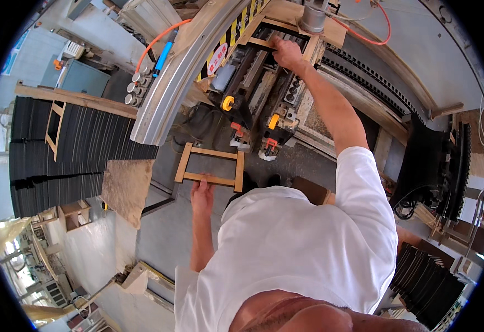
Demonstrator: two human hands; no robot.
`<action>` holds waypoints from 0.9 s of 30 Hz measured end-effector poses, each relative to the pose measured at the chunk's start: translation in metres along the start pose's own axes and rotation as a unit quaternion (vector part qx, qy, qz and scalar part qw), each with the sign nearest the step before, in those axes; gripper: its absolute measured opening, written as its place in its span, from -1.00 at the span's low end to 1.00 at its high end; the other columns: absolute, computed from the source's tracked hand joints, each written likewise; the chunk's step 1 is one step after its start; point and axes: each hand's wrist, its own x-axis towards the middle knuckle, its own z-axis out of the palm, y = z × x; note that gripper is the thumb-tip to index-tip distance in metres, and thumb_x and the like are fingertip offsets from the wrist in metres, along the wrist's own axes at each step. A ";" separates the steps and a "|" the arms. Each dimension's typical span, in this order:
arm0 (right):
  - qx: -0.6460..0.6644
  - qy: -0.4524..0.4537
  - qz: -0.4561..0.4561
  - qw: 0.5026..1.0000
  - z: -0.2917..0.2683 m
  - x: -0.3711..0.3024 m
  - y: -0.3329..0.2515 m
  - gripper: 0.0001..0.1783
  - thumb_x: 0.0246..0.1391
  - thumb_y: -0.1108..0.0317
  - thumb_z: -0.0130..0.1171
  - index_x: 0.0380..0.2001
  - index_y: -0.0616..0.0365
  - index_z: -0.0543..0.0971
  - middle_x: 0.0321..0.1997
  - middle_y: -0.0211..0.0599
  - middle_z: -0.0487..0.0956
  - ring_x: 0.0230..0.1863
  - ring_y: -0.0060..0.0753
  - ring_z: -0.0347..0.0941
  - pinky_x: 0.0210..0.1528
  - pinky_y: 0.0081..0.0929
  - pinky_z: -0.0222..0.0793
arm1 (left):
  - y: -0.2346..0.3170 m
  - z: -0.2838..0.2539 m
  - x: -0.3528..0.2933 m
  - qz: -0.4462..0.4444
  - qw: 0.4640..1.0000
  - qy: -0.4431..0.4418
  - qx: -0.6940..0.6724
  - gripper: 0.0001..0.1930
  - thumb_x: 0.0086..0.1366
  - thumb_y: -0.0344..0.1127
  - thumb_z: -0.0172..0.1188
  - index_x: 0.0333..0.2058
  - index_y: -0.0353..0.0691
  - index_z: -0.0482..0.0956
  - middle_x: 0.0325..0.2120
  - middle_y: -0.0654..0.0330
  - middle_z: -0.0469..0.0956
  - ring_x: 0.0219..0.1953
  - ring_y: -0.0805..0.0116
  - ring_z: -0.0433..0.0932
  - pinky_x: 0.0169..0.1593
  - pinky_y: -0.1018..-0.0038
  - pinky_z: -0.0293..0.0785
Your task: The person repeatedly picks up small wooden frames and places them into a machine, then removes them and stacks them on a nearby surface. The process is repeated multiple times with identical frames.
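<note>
My left hand (pixel 201 197) is closed on the near rail of a small rectangular wooden frame (pixel 239 171), held out over the floor left of my body. The frame has two side pieces joined by two crossbars, with an open middle. My right arm stretches forward over the machine (pixel 264 83). At its far end my right hand (pixel 287 53) is closed around a light wooden rail (pixel 261 42), which looks like part of another wooden frame lying there. The fingertips are partly hidden. Two yellow knobs (pixel 228 103) and red clamps (pixel 237 128) sit at the machine's near end.
A curved metal beam (pixel 167 83) with black-yellow striping crosses left of the machine. Tall stacks of dark panels (pixel 70 133) stand at left, with another wooden frame (pixel 55 128) against them. A metal cylinder (pixel 312 21) hangs above the far end. A black drive chain (pixel 374 77) runs at right.
</note>
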 end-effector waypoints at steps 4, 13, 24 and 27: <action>0.042 0.005 -0.031 0.999 0.002 0.013 0.017 -0.68 -0.10 0.42 0.10 -0.19 0.05 0.52 -0.19 -0.09 0.61 -0.07 0.05 0.50 -0.08 -0.09 0.43 | -0.013 -0.009 0.005 -0.015 1.000 0.014 0.021 -0.71 0.34 -0.38 0.15 0.02 -0.20 0.44 -0.09 0.23 0.55 0.03 0.30 0.51 0.11 0.35 0.41; -0.036 -0.019 -0.074 0.996 -0.004 0.011 0.010 -0.65 -0.09 0.42 0.09 -0.14 0.09 0.46 -0.25 -0.03 0.62 -0.13 0.08 0.53 -0.11 -0.07 0.43 | -0.030 -0.018 0.012 -0.027 0.998 0.032 0.050 -0.69 0.33 -0.35 0.18 0.02 -0.21 0.44 -0.10 0.21 0.56 -0.04 0.33 0.54 -0.03 0.39 0.47; -0.056 -0.027 -0.105 0.992 -0.004 0.008 0.006 -0.67 0.00 0.42 0.06 -0.12 0.20 0.38 -0.31 0.09 0.61 -0.18 0.15 0.54 -0.19 -0.02 0.43 | -0.033 -0.018 0.009 -0.023 0.987 0.099 0.123 -0.73 0.30 -0.35 0.19 -0.06 -0.26 0.46 -0.13 0.19 0.57 -0.07 0.32 0.53 -0.01 0.32 0.46; -0.054 -0.040 -0.084 0.994 -0.005 0.011 0.009 -0.60 -0.03 0.39 0.14 -0.06 0.14 0.39 -0.22 0.01 0.61 -0.10 0.14 0.51 -0.10 -0.01 0.41 | -0.032 -0.012 0.008 -0.020 0.987 0.108 0.119 -0.76 0.29 -0.35 0.19 -0.09 -0.25 0.48 -0.14 0.20 0.57 -0.10 0.35 0.54 -0.05 0.36 0.48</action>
